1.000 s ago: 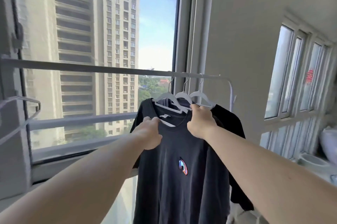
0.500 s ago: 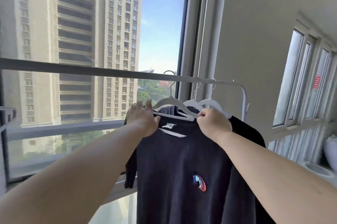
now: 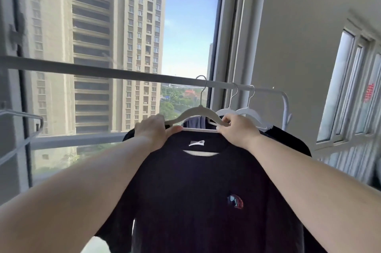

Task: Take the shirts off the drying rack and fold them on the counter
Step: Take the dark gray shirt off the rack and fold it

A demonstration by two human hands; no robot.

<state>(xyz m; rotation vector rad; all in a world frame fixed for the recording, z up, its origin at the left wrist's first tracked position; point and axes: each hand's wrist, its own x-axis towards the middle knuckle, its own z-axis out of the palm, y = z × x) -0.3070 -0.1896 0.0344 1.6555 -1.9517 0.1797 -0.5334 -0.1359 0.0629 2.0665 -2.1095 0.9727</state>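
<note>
The front shirt [image 3: 195, 191] is gripped at both shoulders by the left hand [image 3: 153, 130] and right hand [image 3: 235, 131], being unhooked; next, its hanger [image 3: 198, 113], between them, must be lifted off the rail [image 3: 103, 70] above.

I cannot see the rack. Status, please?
Both hands grip front hanger. Black shirt on it, hook over rail. Two more hangers close behind.

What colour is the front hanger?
White, clearest in the head view.
</note>
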